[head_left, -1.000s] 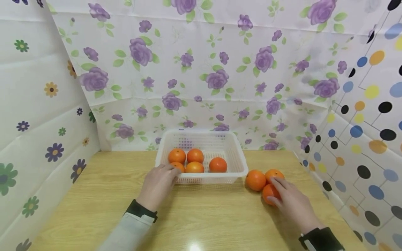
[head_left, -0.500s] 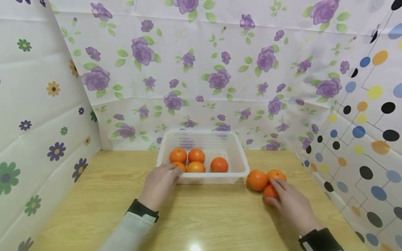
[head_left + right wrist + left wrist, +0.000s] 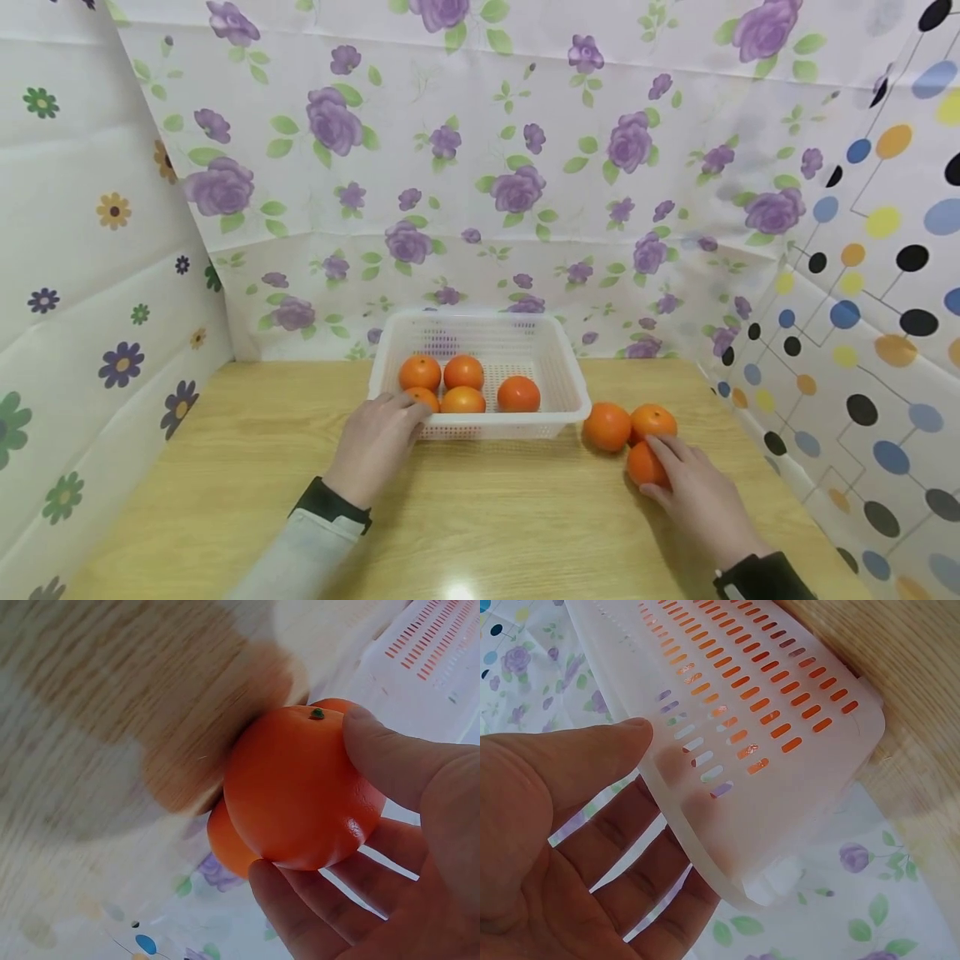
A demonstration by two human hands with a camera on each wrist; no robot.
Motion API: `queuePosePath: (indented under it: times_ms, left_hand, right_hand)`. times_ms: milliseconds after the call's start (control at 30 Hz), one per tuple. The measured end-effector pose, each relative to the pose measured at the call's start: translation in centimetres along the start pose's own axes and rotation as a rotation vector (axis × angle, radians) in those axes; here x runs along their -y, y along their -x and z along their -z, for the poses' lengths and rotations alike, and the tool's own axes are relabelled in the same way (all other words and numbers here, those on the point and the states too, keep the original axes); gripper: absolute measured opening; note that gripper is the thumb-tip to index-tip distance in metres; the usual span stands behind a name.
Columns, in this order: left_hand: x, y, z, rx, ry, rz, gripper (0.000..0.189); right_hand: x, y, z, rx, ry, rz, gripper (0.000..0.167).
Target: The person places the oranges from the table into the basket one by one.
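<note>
My left hand (image 3: 381, 440) holds the near left rim of a white plastic basket (image 3: 504, 419). In the left wrist view, the thumb presses the basket wall (image 3: 802, 802) from outside while the fingers reach over the rim. Several oranges lie in the basket, including a separate orange (image 3: 519, 394) on its right side. At the right, my right hand (image 3: 701, 496) grips the nearest orange (image 3: 300, 787) between thumb and fingers. Just behind that orange sit two more, a left orange (image 3: 607, 427) close to the basket's corner and a back orange (image 3: 653, 423).
The wooden table (image 3: 480, 517) runs forward to a purple-flowered cloth wall (image 3: 480, 167), with the basket standing near its far edge. A flower-print sheet (image 3: 90, 250) bounds the left side. On the right hangs a dotted sheet (image 3: 862, 333).
The right hand's fingers have slid from over the back orange onto the nearest one, which has shifted slightly away from the other two. The left hand stays on the rim.
</note>
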State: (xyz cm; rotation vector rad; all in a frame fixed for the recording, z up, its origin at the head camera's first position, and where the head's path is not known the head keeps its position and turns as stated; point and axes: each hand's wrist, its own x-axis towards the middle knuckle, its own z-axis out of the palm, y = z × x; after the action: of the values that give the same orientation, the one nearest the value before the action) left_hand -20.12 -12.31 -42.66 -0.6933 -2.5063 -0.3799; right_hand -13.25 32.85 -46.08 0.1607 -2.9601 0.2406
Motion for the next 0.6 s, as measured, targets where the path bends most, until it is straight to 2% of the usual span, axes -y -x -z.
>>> queuePosePath:
  times_ms: [267, 433, 600]
  left_hand:
    - [-0.1, -0.1, -0.1, 0.005, -0.015, -0.006, 0.025]
    - [-0.1, 0.0, -0.1, 0.001, -0.009, -0.010, 0.026]
    - [0.0, 0.1, -0.1, -0.023, -0.007, -0.029, 0.025]
  right_hand:
    - [-0.1, 0.1, -0.2, -0.022, 0.032, 0.006, 0.077]
    - [0.5, 0.4, 0.8, -0.047, 0.008, 0.013, 0.077]
    - [1.4, 0.5, 2.7, -0.154, 0.047, 0.114, 0.077]
